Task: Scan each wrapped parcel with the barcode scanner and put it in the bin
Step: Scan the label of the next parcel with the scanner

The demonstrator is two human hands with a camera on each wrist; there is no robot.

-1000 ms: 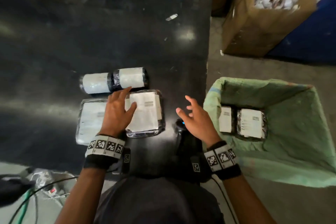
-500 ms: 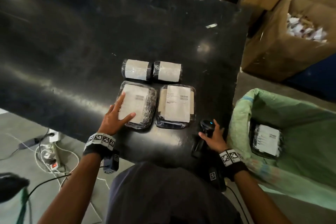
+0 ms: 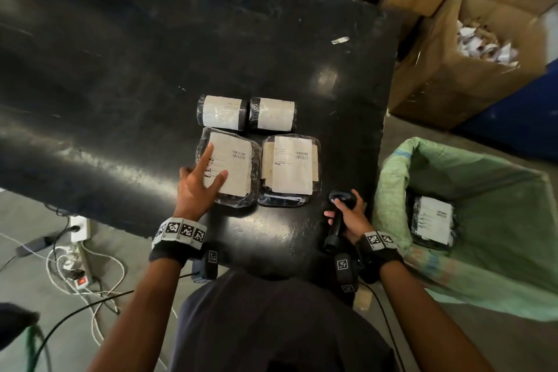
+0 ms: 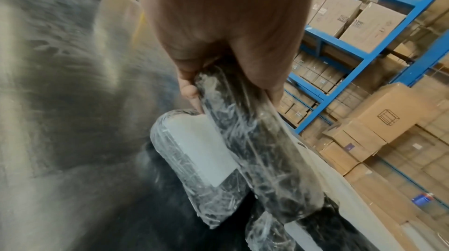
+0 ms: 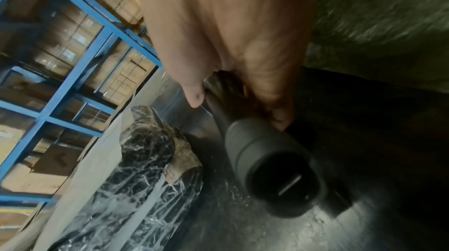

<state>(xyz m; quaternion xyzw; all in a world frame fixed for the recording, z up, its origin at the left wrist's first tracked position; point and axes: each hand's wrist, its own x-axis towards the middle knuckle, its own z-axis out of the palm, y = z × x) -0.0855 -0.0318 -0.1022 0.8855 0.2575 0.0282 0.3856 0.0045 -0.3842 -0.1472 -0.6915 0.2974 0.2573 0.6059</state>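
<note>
Two flat film-wrapped parcels with white labels lie side by side on the black table (image 3: 136, 69). My left hand (image 3: 201, 178) holds the left flat parcel (image 3: 234, 170) at its near-left edge, forefinger and thumb on the label; the left wrist view shows that parcel (image 4: 262, 149) between thumb and fingers. The right flat parcel (image 3: 290, 169) lies untouched. Behind them lie two wrapped roll parcels (image 3: 222, 112) (image 3: 273, 113). My right hand (image 3: 351, 219) grips the black barcode scanner (image 3: 341, 199) by its handle near the table's right edge; its window (image 5: 279, 176) faces outward.
A bin lined with a green sack (image 3: 392, 178) stands right of the table with a wrapped parcel (image 3: 431, 223) inside. An open cardboard box (image 3: 453, 75) of paper scraps stands behind it. A power strip and cables (image 3: 80, 254) lie on the floor at left. Blue racks (image 4: 364, 53) hold cartons.
My right hand dropped onto the scanner and closed round its handle. My left hand slid from between the flat parcels to the left one's near-left edge. The view swung left.
</note>
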